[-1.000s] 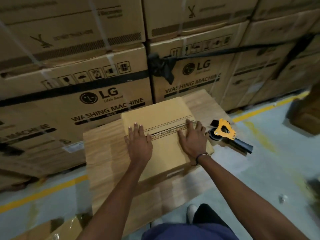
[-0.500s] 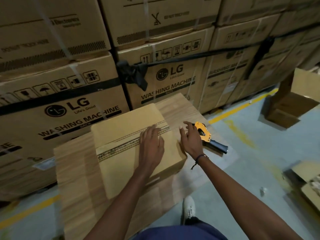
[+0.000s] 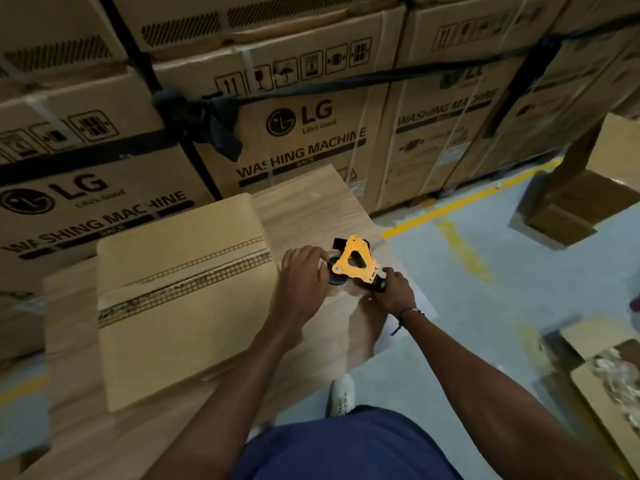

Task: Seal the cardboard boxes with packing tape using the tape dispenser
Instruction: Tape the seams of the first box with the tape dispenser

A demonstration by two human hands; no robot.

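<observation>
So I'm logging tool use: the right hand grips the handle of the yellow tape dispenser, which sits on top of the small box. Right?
Not quite. The head view shows the right hand gripping the handle of the yellow tape dispenser, but it is beside the small box, to its right over the wooden table, not on top of it.
</observation>
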